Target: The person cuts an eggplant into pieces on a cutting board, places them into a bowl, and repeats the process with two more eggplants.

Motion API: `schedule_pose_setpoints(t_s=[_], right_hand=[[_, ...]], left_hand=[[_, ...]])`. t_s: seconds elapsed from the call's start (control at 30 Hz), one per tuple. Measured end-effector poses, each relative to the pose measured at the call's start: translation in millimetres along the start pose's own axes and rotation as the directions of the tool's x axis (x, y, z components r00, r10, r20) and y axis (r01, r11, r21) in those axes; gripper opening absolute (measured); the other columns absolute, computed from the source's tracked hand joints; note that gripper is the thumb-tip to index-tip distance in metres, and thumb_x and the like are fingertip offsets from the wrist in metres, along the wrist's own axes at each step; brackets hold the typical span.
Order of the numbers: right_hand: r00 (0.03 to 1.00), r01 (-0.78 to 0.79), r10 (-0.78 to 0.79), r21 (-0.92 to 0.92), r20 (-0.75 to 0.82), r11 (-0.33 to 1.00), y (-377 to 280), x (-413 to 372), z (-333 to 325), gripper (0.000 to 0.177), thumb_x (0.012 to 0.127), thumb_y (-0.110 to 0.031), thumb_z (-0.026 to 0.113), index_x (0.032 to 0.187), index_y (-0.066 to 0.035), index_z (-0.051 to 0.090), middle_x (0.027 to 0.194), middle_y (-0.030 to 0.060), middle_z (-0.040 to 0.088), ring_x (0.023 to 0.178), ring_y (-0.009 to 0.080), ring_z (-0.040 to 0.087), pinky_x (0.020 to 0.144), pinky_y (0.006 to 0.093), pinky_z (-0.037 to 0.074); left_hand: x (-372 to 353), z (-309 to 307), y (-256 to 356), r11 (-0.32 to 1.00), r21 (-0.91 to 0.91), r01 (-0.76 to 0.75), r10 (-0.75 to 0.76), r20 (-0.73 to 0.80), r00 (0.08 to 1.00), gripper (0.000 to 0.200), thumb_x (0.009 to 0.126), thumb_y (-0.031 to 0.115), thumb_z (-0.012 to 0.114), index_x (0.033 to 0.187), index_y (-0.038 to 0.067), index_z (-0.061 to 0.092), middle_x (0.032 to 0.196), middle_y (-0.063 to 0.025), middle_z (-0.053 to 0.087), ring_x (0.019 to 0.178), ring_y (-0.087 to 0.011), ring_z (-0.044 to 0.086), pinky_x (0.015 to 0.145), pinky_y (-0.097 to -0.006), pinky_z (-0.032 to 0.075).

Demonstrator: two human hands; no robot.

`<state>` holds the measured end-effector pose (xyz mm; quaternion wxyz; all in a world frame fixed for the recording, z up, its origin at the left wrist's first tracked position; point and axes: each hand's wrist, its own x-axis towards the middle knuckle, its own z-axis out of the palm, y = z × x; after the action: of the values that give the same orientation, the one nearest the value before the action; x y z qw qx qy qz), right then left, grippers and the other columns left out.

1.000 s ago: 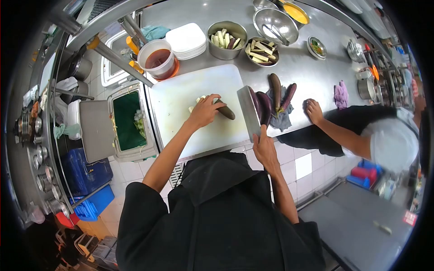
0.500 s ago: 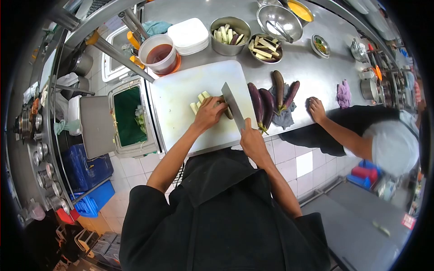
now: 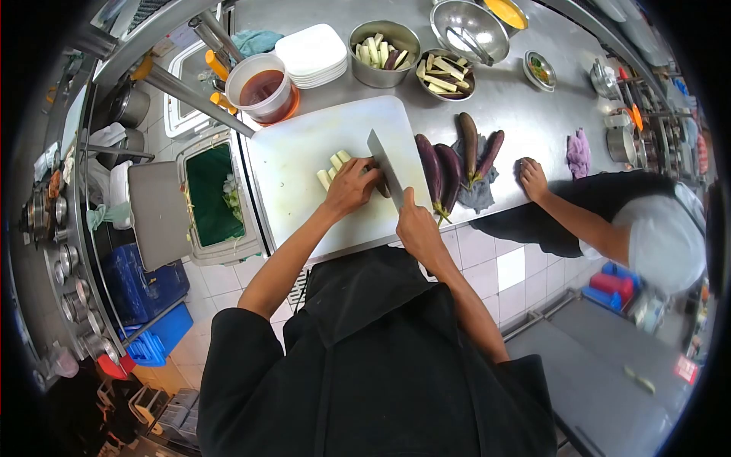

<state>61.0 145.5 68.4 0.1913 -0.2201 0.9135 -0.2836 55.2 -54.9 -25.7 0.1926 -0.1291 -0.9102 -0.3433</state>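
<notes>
On a white cutting board [image 3: 293,217], my left hand [image 3: 352,186] is closed with bent fingers over a piece of eggplant [image 3: 383,187], mostly hidden beneath them. My right hand [image 3: 419,230] grips a cleaver [image 3: 387,171], its broad blade standing on edge beside my left fingertips. Pale cut eggplant sticks [image 3: 333,170] lie just beyond my left hand. Several whole purple eggplants [image 3: 431,169] rest to the right of the board, some on a grey cloth [image 3: 477,199].
Behind the board stand a metal pot [image 3: 383,79] and a bowl [image 3: 449,96] of eggplant pieces, stacked white trays [image 3: 312,57] and a tub of reddish-brown liquid [image 3: 263,90]. A lined bin [image 3: 209,186] is at left. A co-worker's hand [image 3: 533,179] rests on the counter at right.
My right hand and the cleaver have shifted slightly left and away from my body. My left hand stays over the eggplant piece. The view has moved a little.
</notes>
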Motion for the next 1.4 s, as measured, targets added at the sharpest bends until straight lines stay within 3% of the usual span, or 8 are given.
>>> schedule_pose_setpoints(t_s=[0.03, 0.27, 0.57, 0.7, 1.0, 1.17, 1.27, 1.4], right_hand=[[1.000, -0.022, 0.022, -0.008, 0.004, 1.000, -2, 3, 1, 0.027, 0.085, 0.005, 0.047, 0.109, 0.002, 0.033, 0.068, 0.0342, 0.059, 0.069, 0.0549, 0.060, 0.064, 0.0628, 0.046], [0.998, -0.007, 0.004, -0.037, -0.066, 0.999, 7, 39, 38, 0.030, 0.086, 0.003, 0.049, 0.112, 0.001, 0.034, 0.072, 0.0328, 0.062, 0.073, 0.0535, 0.062, 0.065, 0.0613, 0.047], [0.988, -0.152, 0.152, 0.024, -0.008, 0.988, 34, -19, 33, 0.031, 0.092, -0.004, 0.050, 0.118, 0.004, 0.035, 0.070, 0.0340, 0.061, 0.071, 0.0540, 0.061, 0.067, 0.0625, 0.046], [0.996, -0.069, 0.075, 0.130, -0.047, 0.989, 33, 7, 17, 0.037, 0.091, -0.006, 0.056, 0.119, 0.004, 0.035, 0.069, 0.0347, 0.060, 0.071, 0.0547, 0.060, 0.067, 0.0632, 0.046], [0.997, -0.061, 0.058, -0.064, -0.057, 0.996, 33, -20, 43, 0.031, 0.090, -0.001, 0.051, 0.116, 0.002, 0.034, 0.070, 0.0332, 0.061, 0.070, 0.0546, 0.060, 0.063, 0.0632, 0.047], [0.996, -0.083, 0.084, 0.042, -0.023, 0.996, 24, -15, 16, 0.026, 0.093, -0.004, 0.052, 0.112, 0.002, 0.034, 0.067, 0.0329, 0.060, 0.069, 0.0546, 0.060, 0.063, 0.0624, 0.047], [0.998, -0.053, 0.054, 0.046, -0.040, 0.998, 15, -9, 7, 0.025, 0.094, -0.005, 0.052, 0.111, 0.002, 0.034, 0.068, 0.0329, 0.060, 0.069, 0.0550, 0.060, 0.063, 0.0620, 0.046], [0.998, -0.027, 0.032, 0.082, -0.056, 0.996, 3, -10, 9, 0.025, 0.097, -0.007, 0.052, 0.110, 0.002, 0.033, 0.067, 0.0343, 0.058, 0.069, 0.0564, 0.058, 0.062, 0.0636, 0.040]], left_hand=[[0, 0, 0, 1.000, -0.006, -0.002, 0.002, -0.003, 1.000, 0.024, 0.079, 0.004, 0.070, 0.102, 0.010, 0.066, 0.111, -0.0100, 0.060, 0.107, -0.0318, 0.059, 0.091, -0.0423, 0.051], [3, -1, 0, 1.000, -0.008, -0.009, 0.009, -0.032, 0.999, 0.019, 0.080, 0.003, 0.069, 0.097, 0.010, 0.065, 0.110, -0.0108, 0.060, 0.102, -0.0324, 0.059, 0.087, -0.0418, 0.051], [-8, -6, 0, 0.999, 0.017, 0.037, -0.037, -0.009, 0.999, 0.009, 0.089, 0.010, 0.065, 0.098, 0.010, 0.065, 0.115, -0.0054, 0.060, 0.109, -0.0280, 0.057, 0.094, -0.0422, 0.046], [-10, -7, -5, 0.999, 0.034, 0.037, -0.037, -0.017, 0.999, 0.009, 0.089, 0.012, 0.066, 0.097, 0.009, 0.066, 0.116, -0.0053, 0.062, 0.107, -0.0283, 0.059, 0.093, -0.0408, 0.046], [-4, -4, -3, 0.998, -0.026, 0.056, -0.058, -0.057, 0.997, 0.008, 0.088, 0.012, 0.068, 0.095, 0.008, 0.067, 0.106, -0.0068, 0.063, 0.101, -0.0280, 0.061, 0.088, -0.0411, 0.049], [-13, -10, -10, 0.994, -0.052, 0.097, -0.096, 0.026, 0.995, 0.007, 0.088, 0.012, 0.069, 0.094, 0.009, 0.067, 0.105, -0.0066, 0.063, 0.098, -0.0279, 0.061, 0.086, -0.0412, 0.049], [-4, -17, -9, 0.996, 0.028, 0.079, -0.077, -0.055, 0.995, 0.006, 0.089, 0.011, 0.068, 0.094, 0.008, 0.066, 0.105, -0.0072, 0.063, 0.098, -0.0290, 0.060, 0.086, -0.0419, 0.048], [1, -11, -15, 0.990, 0.049, 0.129, -0.127, -0.034, 0.991, 0.007, 0.089, 0.010, 0.067, 0.095, 0.008, 0.066, 0.106, -0.0084, 0.062, 0.098, -0.0306, 0.060, 0.085, -0.0430, 0.047]])
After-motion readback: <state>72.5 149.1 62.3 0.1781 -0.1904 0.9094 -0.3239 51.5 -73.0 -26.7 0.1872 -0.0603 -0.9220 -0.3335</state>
